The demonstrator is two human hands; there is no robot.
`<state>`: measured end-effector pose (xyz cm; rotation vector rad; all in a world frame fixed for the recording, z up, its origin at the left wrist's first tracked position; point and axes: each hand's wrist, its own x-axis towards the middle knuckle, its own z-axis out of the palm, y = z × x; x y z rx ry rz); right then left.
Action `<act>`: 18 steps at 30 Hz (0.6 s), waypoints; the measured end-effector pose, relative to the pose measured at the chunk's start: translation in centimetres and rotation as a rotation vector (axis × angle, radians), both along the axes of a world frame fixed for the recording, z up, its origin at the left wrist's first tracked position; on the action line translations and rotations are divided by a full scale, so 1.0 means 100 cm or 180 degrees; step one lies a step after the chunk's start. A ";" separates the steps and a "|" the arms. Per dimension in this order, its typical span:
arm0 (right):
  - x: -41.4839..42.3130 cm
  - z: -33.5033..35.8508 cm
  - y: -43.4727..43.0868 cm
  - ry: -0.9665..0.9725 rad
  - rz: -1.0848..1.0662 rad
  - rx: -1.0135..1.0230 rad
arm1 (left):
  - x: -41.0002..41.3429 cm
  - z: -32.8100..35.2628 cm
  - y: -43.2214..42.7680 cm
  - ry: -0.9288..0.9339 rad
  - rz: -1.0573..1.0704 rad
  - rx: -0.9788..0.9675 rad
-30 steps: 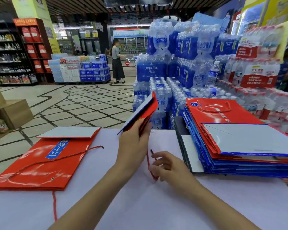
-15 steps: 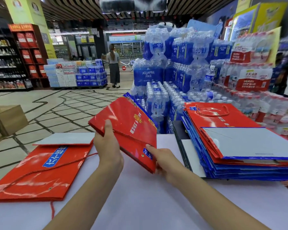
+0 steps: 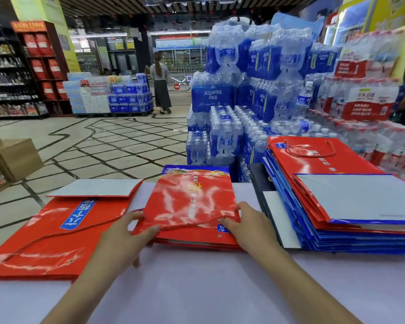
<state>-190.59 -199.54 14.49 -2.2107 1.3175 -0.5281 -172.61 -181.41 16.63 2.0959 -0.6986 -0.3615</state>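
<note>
A flat folded red paper gift bag (image 3: 192, 202) with a blue far edge lies on the white table (image 3: 197, 288) in front of me. My left hand (image 3: 124, 237) holds its near left corner, thumb on top and fingers underneath. My right hand (image 3: 248, 228) grips its near right corner beside the blue label and the red cord handle.
Another flat red bag (image 3: 52, 235) with a white base flap lies at the left. A tall stack of flat red and blue bags (image 3: 341, 202) fills the table's right side. Behind the table stand packs of bottled water (image 3: 243, 101). A person (image 3: 160, 83) stands far off on the tiled floor.
The red bag went from upright and edge-on in my left hand to tilted in both hands, and now lies flat on the table with both hands at its near corners.
</note>
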 end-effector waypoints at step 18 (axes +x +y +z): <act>0.001 -0.002 -0.003 0.0560 0.0198 -0.0781 | -0.008 -0.005 -0.107 -0.2166 -0.2618 0.1059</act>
